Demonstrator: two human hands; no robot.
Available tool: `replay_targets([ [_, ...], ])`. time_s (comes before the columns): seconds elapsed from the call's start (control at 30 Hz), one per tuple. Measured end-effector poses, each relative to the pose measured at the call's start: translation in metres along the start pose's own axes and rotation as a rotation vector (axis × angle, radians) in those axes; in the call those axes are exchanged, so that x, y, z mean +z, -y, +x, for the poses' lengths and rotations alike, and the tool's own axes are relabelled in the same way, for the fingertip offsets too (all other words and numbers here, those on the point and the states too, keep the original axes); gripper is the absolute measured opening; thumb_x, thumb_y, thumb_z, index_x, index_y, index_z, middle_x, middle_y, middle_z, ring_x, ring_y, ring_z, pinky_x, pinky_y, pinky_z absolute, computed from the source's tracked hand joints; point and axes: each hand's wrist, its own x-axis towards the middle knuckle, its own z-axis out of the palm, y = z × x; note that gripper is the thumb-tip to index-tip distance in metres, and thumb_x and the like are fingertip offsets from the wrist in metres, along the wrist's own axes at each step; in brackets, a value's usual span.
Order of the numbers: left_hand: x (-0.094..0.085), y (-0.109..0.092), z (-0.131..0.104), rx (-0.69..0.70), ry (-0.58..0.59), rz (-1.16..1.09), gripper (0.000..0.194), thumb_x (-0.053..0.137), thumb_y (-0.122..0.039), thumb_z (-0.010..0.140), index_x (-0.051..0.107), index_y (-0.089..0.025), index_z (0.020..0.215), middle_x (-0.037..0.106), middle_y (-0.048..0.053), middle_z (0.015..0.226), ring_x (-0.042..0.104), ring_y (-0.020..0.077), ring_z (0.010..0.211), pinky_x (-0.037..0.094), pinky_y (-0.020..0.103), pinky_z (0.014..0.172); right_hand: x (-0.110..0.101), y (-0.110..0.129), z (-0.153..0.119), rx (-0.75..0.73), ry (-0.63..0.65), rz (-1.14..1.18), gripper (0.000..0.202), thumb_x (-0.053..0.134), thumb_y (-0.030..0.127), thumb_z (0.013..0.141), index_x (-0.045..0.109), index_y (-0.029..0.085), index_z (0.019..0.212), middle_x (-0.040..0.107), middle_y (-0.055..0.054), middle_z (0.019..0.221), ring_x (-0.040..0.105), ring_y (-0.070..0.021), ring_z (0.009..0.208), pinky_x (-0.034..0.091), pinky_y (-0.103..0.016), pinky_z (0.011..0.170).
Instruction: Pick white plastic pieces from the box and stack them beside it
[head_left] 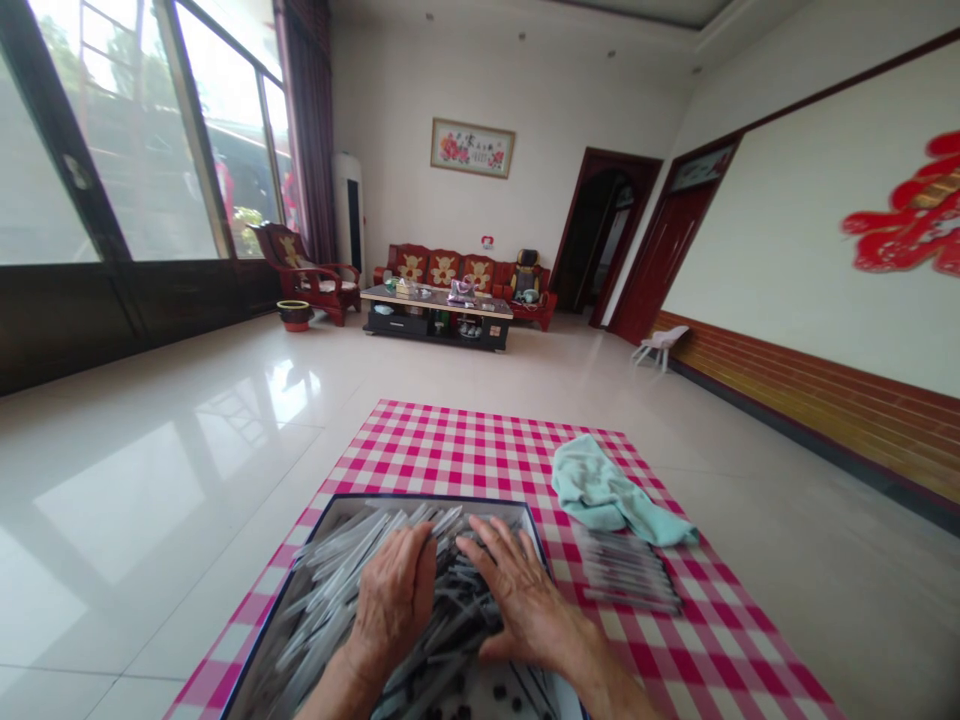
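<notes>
A shallow white tray with a dark blue rim (435,496) holds a heap of thin, translucent plastic tubes (330,570). Dark slender sticks mix into the heap near its middle, and small black pieces (500,691) lie on the tray floor at the front. My left hand (397,590) is over the heap, its fingers curled together; what they hold, if anything, is hidden. Beside it, my right hand (525,600) rests on the right part of the heap with fingers spread. Right of the tray lies a row of clear tubes with dark ends (630,572).
A pink-and-white checked tablecloth (465,450) covers the table. A crumpled mint-green cloth (600,490) lies right of the tray, touching the tube row. Across the tiled floor are a low coffee table (435,315), a wooden sofa and a small stool (661,342).
</notes>
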Motion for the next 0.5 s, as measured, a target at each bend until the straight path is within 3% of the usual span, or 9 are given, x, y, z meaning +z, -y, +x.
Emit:
replay_targets([
  [0.2,-0.003,-0.003,0.001,0.001,0.011,-0.011,0.015,0.042,-0.018,0.097,0.053,-0.019,0.107,0.063,0.003,0.080,0.062,0.0173,0.071,0.050,0.029,0.066,0.002,0.005,-0.018,-0.090,-0.047,-0.032,0.111,0.079,0.019,0.064,0.012,0.036,0.151,0.011,-0.007,0.162,0.004,-0.0359,0.147,0.008,-0.067,0.113],
  [0.27,-0.004,-0.004,0.002,0.006,0.012,-0.020,0.016,0.042,-0.018,0.097,0.053,-0.019,0.108,0.063,0.003,0.079,0.062,0.0168,0.069,0.050,0.029,0.065,-0.005,0.009,-0.025,-0.107,-0.047,-0.026,0.104,0.079,0.019,0.065,0.020,0.035,0.150,0.015,-0.008,0.161,0.009,-0.0371,0.146,0.010,-0.066,0.114],
  [0.33,-0.004,-0.005,0.001,0.007,0.017,-0.026,0.016,0.042,-0.018,0.097,0.053,-0.019,0.108,0.062,0.003,0.078,0.061,0.0164,0.068,0.049,0.029,0.065,-0.014,0.012,-0.032,-0.121,-0.048,0.006,0.080,0.077,0.021,0.070,0.042,0.031,0.141,0.032,-0.008,0.154,0.025,-0.0354,0.141,0.020,-0.058,0.114],
  [0.4,-0.004,-0.005,0.001,0.006,0.024,-0.027,0.016,0.042,-0.018,0.097,0.053,-0.019,0.109,0.062,0.003,0.077,0.061,0.0167,0.068,0.049,0.029,0.065,-0.019,0.013,-0.037,-0.139,0.006,0.075,0.041,0.073,0.026,0.076,0.063,0.029,0.116,0.056,-0.005,0.132,0.050,-0.0279,0.122,0.038,-0.042,0.106],
  [0.47,-0.003,-0.004,0.000,0.009,0.021,-0.028,0.016,0.043,-0.018,0.097,0.053,-0.019,0.109,0.063,0.003,0.078,0.061,0.0173,0.069,0.049,0.030,0.066,-0.015,0.010,-0.042,-0.152,0.092,0.159,0.012,0.066,0.031,0.083,0.070,0.030,0.095,0.066,0.000,0.106,0.062,-0.0196,0.097,0.047,-0.029,0.088],
  [0.5,-0.003,-0.004,0.000,0.011,0.018,-0.030,0.016,0.043,-0.018,0.096,0.053,-0.019,0.109,0.063,0.003,0.078,0.061,0.0175,0.069,0.049,0.030,0.066,-0.010,0.007,-0.044,-0.153,0.127,0.191,0.010,0.062,0.031,0.085,0.071,0.031,0.091,0.067,0.002,0.099,0.063,-0.0176,0.090,0.048,-0.026,0.082],
])
